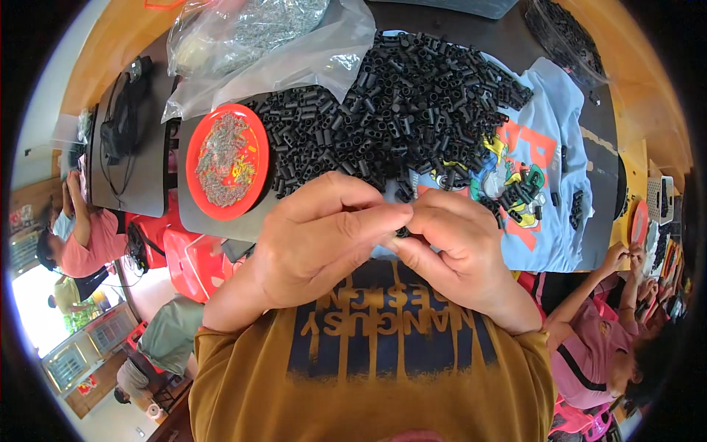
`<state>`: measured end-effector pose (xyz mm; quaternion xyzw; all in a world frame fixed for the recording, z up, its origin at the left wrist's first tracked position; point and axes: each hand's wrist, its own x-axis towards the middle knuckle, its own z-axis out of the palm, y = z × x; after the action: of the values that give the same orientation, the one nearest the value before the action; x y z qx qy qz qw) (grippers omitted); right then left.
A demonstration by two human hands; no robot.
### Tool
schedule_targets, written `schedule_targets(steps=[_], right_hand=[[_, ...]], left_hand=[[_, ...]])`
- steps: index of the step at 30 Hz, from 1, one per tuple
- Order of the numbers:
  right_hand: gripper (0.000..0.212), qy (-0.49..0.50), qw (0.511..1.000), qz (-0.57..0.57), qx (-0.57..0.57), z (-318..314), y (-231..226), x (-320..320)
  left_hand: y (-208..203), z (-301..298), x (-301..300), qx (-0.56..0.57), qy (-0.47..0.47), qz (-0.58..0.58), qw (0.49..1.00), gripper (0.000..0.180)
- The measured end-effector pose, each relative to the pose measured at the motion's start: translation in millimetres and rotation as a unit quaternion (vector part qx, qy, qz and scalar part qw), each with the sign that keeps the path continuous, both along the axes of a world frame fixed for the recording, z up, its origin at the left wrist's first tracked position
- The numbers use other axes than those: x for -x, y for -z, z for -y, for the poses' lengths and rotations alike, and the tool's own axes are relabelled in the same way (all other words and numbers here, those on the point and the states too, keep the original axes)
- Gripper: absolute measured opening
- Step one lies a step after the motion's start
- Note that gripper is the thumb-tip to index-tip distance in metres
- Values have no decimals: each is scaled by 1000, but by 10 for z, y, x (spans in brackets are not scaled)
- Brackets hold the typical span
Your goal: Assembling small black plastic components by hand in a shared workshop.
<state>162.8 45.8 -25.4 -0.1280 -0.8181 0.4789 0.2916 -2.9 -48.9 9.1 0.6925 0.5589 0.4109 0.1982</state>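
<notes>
My left hand [324, 239] and my right hand [456, 243] meet in front of my chest, fingertips pinched together. Between them shows a bit of a small black tubular part [402, 231], mostly hidden by the fingers. Just beyond the hands spreads a big heap of short black plastic tubes [398, 110]. To the left of the heap, a red plate [193, 173] bears many small silvery metal pieces [221, 158] and a few yellow bits.
A clear plastic bag [272, 44] of silvery pieces lies at the back left. Under the heap's right side is a light blue printed cloth [556, 147]. A clear tub [567, 44] of black parts stands far right. People sit at both sides; red stools [193, 258] are at left.
</notes>
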Motion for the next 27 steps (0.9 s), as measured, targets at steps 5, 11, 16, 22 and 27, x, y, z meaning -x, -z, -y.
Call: schedule_targets(steps=[5, 11, 16, 22, 27], right_hand=[[13, -85, 988, 3, 126, -45, -24, -29], [14, -210, 938, 19, 275, -105, -11, -50], [17, -314, 869, 71, 376, -167, -57, -76], [18, -371, 811, 138, 431, -105, 88, -207], [18, -428, 805, 155, 381, -21, 123, -264]], left_hand=[[-89, -66, 53, 12, 65, -4, 998, 31], [-132, -111, 80, 44, 96, 47, 993, 25], [-315, -77, 106, 209, 153, 93, 961, 20], [-262, -1, 100, 348, 214, 179, 895, 38], [5, 242, -41, 290, 253, 203, 900, 24]])
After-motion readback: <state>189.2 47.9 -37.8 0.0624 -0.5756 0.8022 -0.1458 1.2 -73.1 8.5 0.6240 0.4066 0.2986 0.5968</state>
